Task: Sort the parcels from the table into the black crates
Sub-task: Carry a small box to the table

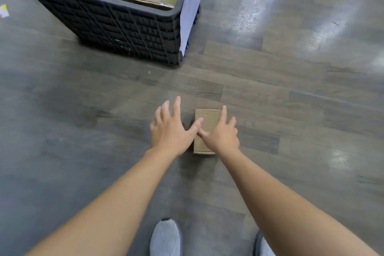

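Two hands with fingers spread, grasping nothing, left hand (170,131) just left of cardboard parcel (207,117) on floor (291,110), right hand (222,134) over it, black crate (124,25) far left.

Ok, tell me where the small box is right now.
Head view, centre: the box lies on the floor, partly hidden by the right hand, with the left hand just to its left. The black crate stands farther ahead, to the left.
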### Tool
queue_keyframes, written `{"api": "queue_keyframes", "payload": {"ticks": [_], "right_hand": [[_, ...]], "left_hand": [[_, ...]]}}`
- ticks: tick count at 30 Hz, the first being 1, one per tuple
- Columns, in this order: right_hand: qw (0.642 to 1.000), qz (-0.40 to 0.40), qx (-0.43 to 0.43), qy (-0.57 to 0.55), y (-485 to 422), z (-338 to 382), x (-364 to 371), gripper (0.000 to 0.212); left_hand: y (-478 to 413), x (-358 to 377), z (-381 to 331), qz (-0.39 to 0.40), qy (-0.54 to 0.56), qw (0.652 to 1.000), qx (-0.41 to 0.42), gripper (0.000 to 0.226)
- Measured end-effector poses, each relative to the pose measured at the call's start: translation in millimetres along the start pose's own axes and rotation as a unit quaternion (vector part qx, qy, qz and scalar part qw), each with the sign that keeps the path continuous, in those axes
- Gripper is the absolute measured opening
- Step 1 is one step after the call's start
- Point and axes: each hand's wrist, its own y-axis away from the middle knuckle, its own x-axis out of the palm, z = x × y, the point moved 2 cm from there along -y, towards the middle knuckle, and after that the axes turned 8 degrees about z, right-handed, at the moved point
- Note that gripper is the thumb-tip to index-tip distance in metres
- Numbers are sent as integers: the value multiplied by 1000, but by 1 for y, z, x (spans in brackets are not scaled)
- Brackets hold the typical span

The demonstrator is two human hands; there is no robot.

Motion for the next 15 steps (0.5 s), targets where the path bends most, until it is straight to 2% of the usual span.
{"api": "queue_keyframes", "payload": {"ticks": [5,9,12,15], "right_hand": [[997,-29,36,62,-27,3,44,120],[995,-24,46,85,-34,2,44,119],[997,-39,10,64,-21,11,11,117],[993,-67,-39,87,15,31,-55,115]], "left_hand": [[-22,20,24,-12,-32,999,3,89],[-24,15,33,-13,-60,998,5,89],[-8,-8,26,-21,-75,997,16,89],[21,-53,0,-22,-78,997,13,90]]}}
